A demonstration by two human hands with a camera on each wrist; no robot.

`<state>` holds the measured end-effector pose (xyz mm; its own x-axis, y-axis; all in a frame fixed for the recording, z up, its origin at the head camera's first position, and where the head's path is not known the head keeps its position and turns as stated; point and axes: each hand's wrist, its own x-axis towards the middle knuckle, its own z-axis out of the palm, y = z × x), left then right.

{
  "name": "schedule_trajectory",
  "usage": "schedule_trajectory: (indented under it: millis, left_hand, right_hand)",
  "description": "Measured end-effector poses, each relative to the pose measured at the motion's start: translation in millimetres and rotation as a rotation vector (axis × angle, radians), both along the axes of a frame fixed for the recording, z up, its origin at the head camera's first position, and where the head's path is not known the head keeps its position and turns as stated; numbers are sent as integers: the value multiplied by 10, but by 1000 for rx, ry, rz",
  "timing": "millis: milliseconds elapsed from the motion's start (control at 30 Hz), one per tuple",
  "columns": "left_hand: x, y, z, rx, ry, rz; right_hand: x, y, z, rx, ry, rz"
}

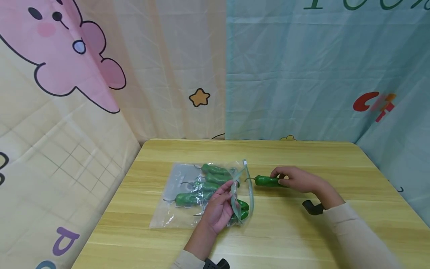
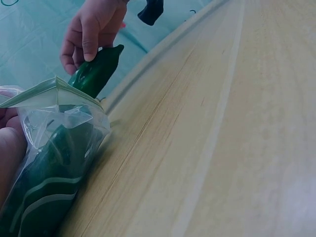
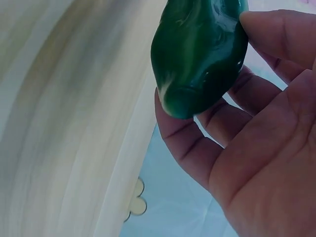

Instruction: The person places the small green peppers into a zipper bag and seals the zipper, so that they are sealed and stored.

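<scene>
A clear zip bag (image 1: 164, 220) lies flat on the table with several green peppers (image 1: 191, 198) inside, most of their stems toward its closed left end. At its right-hand mouth, my left hand (image 1: 216, 211) holds the near lip, and the mouth gapes. In the left wrist view the pale green zip strip (image 2: 52, 94) stands up in a peak. My right hand (image 1: 299, 180) pinches another green pepper (image 1: 265, 181) by its blunt end, just right of the mouth, stem pointing at the bag. Thumb and fingers grip the pepper (image 3: 200, 59) in the right wrist view.
The light wooden table (image 1: 285, 231) extends around the bag. Behind it hangs a printed curtain (image 1: 285, 74), with another cloth (image 1: 67, 149) along the left. Dark wrist-camera mounts (image 1: 312, 207) sit at both wrists.
</scene>
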<state>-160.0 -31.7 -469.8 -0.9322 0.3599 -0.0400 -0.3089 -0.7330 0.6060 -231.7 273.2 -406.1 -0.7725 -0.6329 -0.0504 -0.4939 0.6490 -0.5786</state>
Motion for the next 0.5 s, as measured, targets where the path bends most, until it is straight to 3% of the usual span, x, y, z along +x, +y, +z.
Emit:
schedule_trajectory:
  millis: [500]
  left_hand:
    - [8,5,1,-12,-7,11]
  right_hand:
    - [101,-456,-129,-28,36,71]
